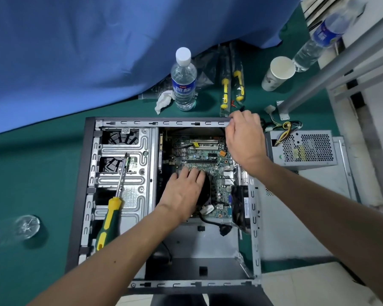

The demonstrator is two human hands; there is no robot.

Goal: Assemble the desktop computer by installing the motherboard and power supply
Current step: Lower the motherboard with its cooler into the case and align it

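We see the open computer case [91, 173] lying on the green tabletop [31, 173], with the motherboard [210, 155] inside it. The left hand [184, 191] rests flat, fingers spread, on the black cooler [206, 191] of the board. The right hand [244, 138] is at the far corner of the case, fingers curled; what its grip pinches we cannot tell. The power supply [305, 149] stands outside, just right of the case. A screwdriver [111, 213] lies on the drive cage [139, 195].

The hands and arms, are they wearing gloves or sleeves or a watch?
No. The left hand and the right hand are bare, with no gloves, rings or watch showing. Both forearms are bare as far as the picture's edge, so no sleeves show either.
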